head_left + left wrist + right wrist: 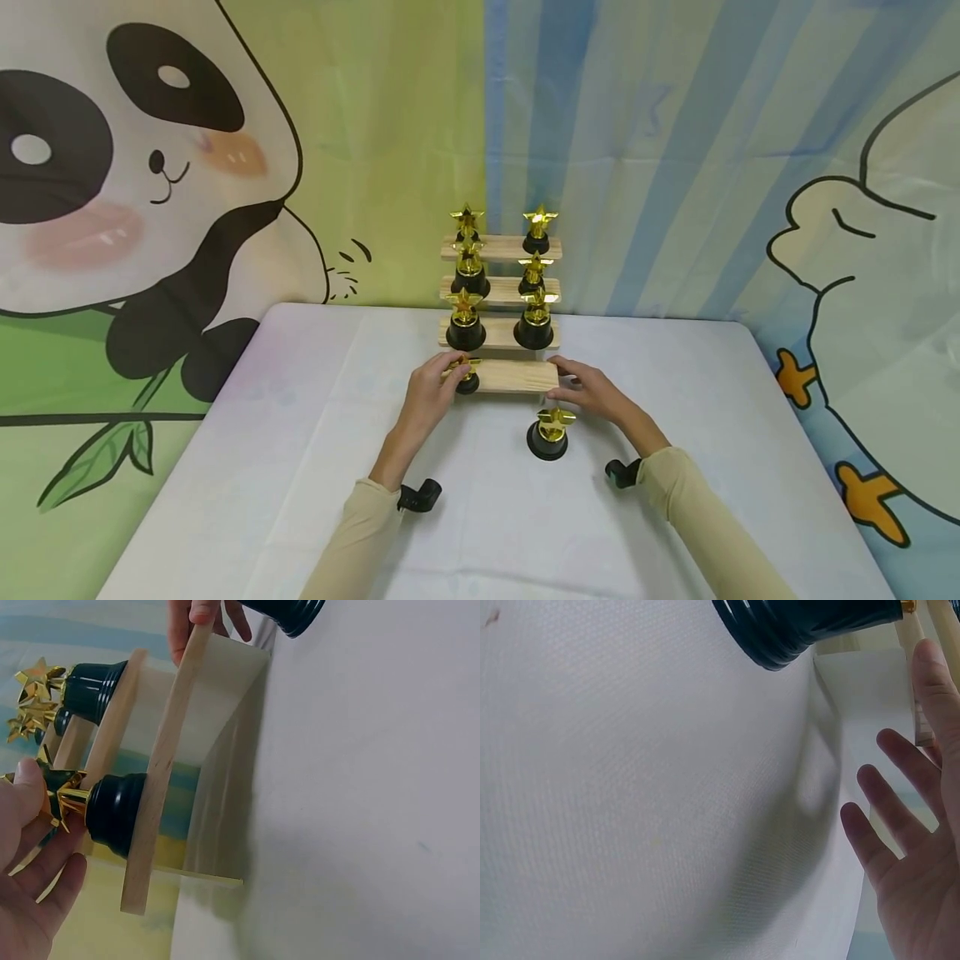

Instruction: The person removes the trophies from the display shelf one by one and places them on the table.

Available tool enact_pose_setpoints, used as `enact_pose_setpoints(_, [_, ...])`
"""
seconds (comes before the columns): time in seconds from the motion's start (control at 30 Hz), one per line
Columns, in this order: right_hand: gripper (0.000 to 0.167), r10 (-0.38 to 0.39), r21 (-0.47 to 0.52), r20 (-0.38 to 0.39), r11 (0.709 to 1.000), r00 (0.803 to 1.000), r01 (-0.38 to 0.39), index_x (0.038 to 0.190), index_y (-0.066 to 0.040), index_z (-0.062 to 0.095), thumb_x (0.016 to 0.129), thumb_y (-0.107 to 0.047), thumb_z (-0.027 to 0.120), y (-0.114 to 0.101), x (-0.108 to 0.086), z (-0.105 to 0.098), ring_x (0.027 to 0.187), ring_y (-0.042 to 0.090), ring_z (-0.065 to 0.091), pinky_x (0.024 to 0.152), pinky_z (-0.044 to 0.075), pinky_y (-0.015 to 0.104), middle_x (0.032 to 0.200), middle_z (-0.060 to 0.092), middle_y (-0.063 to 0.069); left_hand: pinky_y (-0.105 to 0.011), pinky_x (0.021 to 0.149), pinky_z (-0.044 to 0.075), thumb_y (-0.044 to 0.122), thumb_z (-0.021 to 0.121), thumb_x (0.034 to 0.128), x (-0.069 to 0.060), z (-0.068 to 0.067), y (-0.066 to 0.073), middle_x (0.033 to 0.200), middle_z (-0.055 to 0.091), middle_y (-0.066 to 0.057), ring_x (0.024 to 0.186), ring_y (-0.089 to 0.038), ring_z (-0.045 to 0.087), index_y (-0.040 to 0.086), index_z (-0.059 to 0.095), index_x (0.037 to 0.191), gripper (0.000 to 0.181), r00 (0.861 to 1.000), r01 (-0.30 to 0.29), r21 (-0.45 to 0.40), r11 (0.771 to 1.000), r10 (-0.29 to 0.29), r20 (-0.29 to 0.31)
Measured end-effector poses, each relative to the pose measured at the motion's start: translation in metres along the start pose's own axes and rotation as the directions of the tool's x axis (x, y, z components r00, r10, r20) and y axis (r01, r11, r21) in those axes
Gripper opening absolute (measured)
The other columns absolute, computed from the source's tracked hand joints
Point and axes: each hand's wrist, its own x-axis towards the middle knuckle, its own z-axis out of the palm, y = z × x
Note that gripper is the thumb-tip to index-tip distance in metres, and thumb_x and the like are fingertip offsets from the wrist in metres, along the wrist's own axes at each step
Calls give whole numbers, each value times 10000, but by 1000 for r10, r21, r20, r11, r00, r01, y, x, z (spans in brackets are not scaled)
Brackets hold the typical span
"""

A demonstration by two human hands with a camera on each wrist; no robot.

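While the white surface [262, 467] stretches wide to either side, the front trophy [547, 442] stands close before the lowest shelf [517, 377]. Near that shelf's left edge, the left hand [432, 387] pinches a small trophy [468, 384] by its star, the base against the board; the right hand [592, 392], fingers spread, touches the shelf's right end.
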Motion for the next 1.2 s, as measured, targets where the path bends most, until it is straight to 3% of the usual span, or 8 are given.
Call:
enact_pose_setpoints(0.47, [597, -14, 26, -6, 1000, 1000, 14, 1403, -74, 461, 896, -286, 695, -1, 2, -2, 1234, 347, 555, 996, 502, 498, 1343, 582, 158, -348, 763, 580, 140, 603, 946, 0, 0, 1, 1064, 711, -118, 936, -214, 691, 29, 670, 1119, 217, 1000, 23, 14, 1000, -24, 12])
enact_pose_setpoints(0.87, [579, -27, 69, -12, 997, 1000, 27, 1380, -76, 475, 894, -302, 693, -1, 1, 1, 1217, 344, 565, 984, 518, 472, 1313, 596, 155, -346, 742, 565, 171, 583, 958, 0, 1, -1, 1049, 705, -109, 904, -202, 674, 33, 662, 1135, 238, 998, 44, 28, 999, -45, 36])
enact_pose_setpoints(1.2, [609, -11, 48, -18, 999, 1000, 12, 1396, -78, 472, 888, -325, 698, 1, -1, 4, 1225, 345, 561, 989, 508, 494, 1325, 594, 153, -334, 725, 557, 166, 594, 960, -3, -2, 1, 1053, 703, -103, 886, -184, 662, 50, 665, 1126, 214, 998, 39, 34, 999, -41, 56])
